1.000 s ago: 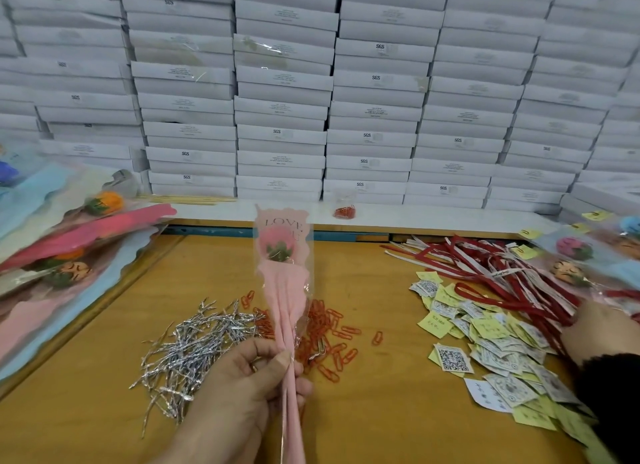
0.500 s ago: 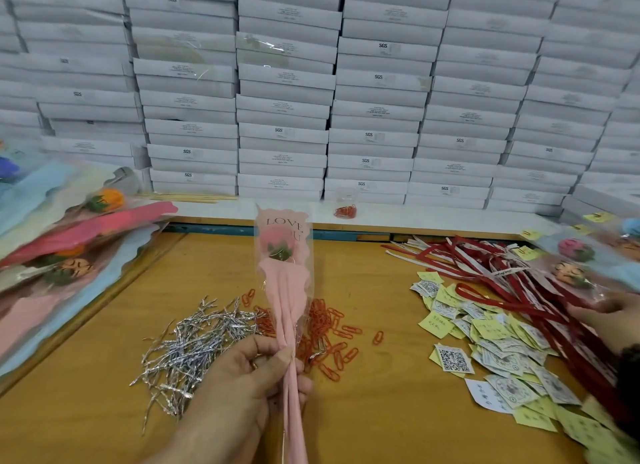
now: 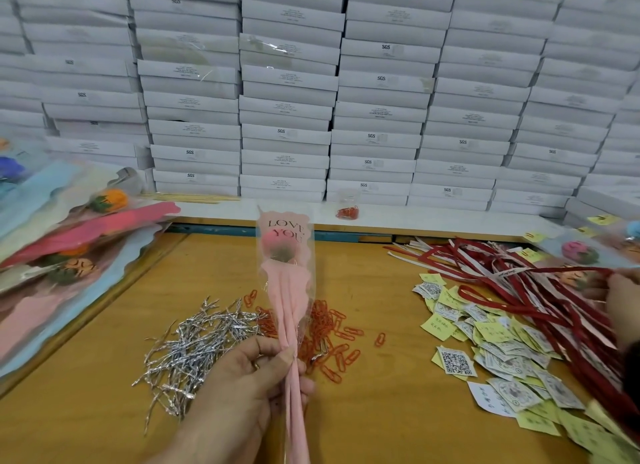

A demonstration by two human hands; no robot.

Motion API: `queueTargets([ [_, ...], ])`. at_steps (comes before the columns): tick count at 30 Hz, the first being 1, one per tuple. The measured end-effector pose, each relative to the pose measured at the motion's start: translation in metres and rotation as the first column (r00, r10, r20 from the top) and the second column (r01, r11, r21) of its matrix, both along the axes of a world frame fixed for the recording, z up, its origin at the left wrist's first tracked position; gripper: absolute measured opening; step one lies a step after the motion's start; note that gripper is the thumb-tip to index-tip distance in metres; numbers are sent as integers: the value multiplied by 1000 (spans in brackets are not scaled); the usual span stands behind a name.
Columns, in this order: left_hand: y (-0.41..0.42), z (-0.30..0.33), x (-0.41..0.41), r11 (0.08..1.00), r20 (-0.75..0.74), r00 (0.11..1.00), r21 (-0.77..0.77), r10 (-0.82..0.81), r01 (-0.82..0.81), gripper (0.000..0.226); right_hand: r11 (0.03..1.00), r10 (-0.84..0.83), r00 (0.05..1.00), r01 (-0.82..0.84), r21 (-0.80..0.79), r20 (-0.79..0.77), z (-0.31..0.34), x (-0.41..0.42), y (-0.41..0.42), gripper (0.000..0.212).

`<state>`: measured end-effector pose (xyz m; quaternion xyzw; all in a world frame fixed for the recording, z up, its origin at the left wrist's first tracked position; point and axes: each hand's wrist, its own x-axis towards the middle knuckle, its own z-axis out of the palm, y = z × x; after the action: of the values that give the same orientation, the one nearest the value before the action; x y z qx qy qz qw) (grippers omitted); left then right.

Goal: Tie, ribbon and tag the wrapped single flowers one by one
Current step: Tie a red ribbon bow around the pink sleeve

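Flower (image 3: 284, 290) stands up over desk (image 3: 381, 411), between silver ties (image 3: 194, 349) and tags (image 3: 498, 352) | left hand (image 3: 249, 387) fingers wrap its stem | right hand (image 3: 623, 301) pinches red ribbon (image 3: 519, 306) beside tags | tip: pull one ribbon free slowly, keep stem squeezed tight

At three o'clock my right hand (image 3: 623, 301) runs off the frame edge, so I can't tell how its fingers sit on the red ribbon (image 3: 540, 273). The wrapped flower (image 3: 285, 255) drops out of frame at six o'clock, its stem end unseen, and my left hand (image 3: 242, 387) covers part of the wrap. The small print on the white boxes (image 3: 287, 82) at twelve is unreadable. The flower stack (image 3: 69, 242) at nine is cut off and blurred. Handwriting on the tags (image 3: 495, 346) is too small.
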<state>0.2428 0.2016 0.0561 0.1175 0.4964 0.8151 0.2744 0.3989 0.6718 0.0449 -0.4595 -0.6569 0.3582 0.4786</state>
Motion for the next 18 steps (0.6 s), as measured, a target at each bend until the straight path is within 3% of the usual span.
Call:
queueTargets([
  [7,1,0,0,1000,2,1000,-11,2,-2,10,902,329,934,-354,-246,-136,55,-26,-118,18],
  [13,0,-1,-1,1000,5,1000,-15,-11,11,9,836,537,839,-543,-80,-86,86,-51,-206,18],
  [15,0,-2,-2,1000,3,1000,-22,-16,16,7,775,632,775,-630,-46,22,85,-58,-230,18],
  [18,0,-2,-2,999,-8,1000,-26,-30,30,3,604,795,584,-787,-125,163,78,-68,-269,19],
])
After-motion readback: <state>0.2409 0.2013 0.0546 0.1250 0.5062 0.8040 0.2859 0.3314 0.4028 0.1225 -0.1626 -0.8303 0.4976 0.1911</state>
